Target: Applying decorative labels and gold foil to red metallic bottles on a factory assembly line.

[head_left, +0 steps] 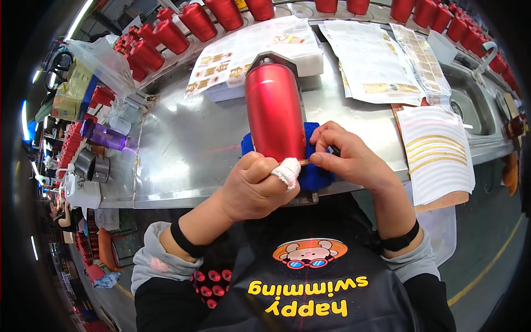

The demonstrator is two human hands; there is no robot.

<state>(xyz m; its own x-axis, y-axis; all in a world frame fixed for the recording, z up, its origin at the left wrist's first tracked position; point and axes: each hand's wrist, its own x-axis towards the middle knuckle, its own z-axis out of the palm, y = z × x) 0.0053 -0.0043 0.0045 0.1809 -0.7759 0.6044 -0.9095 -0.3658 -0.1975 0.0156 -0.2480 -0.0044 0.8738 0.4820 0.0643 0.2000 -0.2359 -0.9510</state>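
A glossy red metal cylinder point(275, 113), like a tumbler body, lies with its near end toward me. Its far end meets a dark angular holder point(293, 65). My left hand point(255, 185) is closed in a fist at the near rim. White cloth point(287, 171) is wrapped about its finger or thumb and presses on the rim. My right hand point(348, 155) is at the rim's right side, thumb and forefinger bent close together at the end of a thin gold strip point(305, 161). Beneath the cylinder is a blue cloth point(316, 176), partly hidden by the hands.
White sheets with curved gold strips point(437, 152) lie at the table's right edge. Printed sheets point(373, 63) cover the back, before a sink point(473, 105). Several red cylinders point(197, 21) stand along the far edge. A purple bottle point(105, 135) is at the left.
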